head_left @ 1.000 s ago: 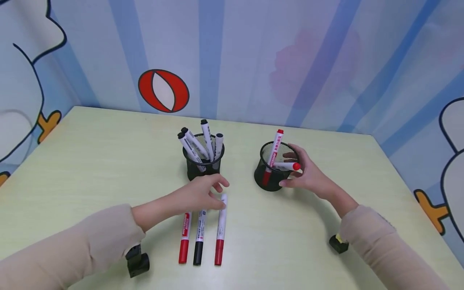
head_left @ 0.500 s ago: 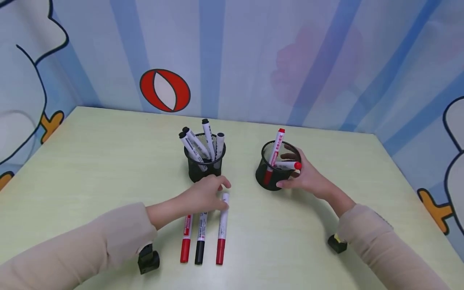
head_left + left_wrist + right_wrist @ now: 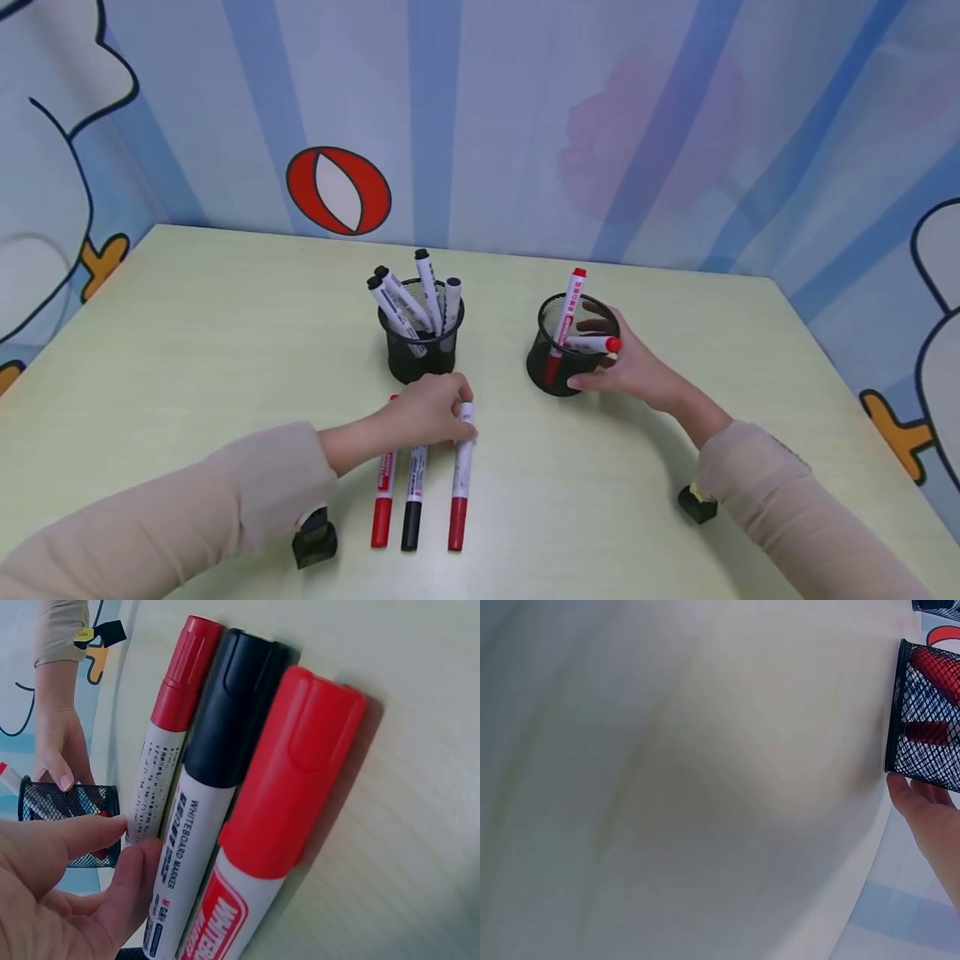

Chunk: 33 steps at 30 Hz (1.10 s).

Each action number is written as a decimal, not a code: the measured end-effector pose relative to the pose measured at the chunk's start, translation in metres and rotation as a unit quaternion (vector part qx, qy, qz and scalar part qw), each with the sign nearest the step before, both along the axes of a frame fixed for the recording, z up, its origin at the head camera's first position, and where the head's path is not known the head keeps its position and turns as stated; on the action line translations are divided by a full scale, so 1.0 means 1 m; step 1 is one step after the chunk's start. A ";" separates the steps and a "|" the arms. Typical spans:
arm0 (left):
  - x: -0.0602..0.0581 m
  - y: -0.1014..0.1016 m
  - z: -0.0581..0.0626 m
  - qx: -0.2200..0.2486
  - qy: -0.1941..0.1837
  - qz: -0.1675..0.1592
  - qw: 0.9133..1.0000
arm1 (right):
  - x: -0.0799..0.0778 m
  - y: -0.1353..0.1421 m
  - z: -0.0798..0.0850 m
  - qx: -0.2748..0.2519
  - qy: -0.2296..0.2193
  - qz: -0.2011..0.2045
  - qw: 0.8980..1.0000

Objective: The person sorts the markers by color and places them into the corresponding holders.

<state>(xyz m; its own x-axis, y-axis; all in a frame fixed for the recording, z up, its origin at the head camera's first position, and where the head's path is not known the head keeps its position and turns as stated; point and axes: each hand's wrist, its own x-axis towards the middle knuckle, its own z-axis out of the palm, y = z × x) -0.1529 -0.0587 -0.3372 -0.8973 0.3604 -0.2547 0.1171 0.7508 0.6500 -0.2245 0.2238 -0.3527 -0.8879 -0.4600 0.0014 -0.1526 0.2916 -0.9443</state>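
Observation:
Three capped whiteboard markers lie side by side on the table in front of me. My left hand (image 3: 427, 410) reaches over them and pinches the white barrel of the rightmost one, a marker with a dark red cap (image 3: 458, 508). The black-capped marker (image 3: 217, 787) and the bright red-capped marker (image 3: 285, 802) lie beside it, partly under the hand in the head view. At the right, my right hand (image 3: 637, 367) grips the side of a black mesh pen cup (image 3: 538, 360). That cup holds two red-capped markers (image 3: 572, 304), one upright and one leaning low toward the hand.
A second black mesh pen cup (image 3: 408, 362) stands just beyond the left hand, holding several black-capped markers (image 3: 426, 283). The pale table (image 3: 247, 325) ends at a blue striped backdrop (image 3: 510, 125). A small black camera (image 3: 315, 540) hangs below the left sleeve.
My left hand has lowered slightly, and its fingers have closed onto the barrel of the rightmost marker. The right hand keeps its grip on the cup, which stays in place.

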 end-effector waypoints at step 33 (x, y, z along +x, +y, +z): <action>0.006 0.017 -0.007 0.040 0.018 -0.040 0.998 | -0.003 0.000 -0.003 0.028 0.014 0.001 1.000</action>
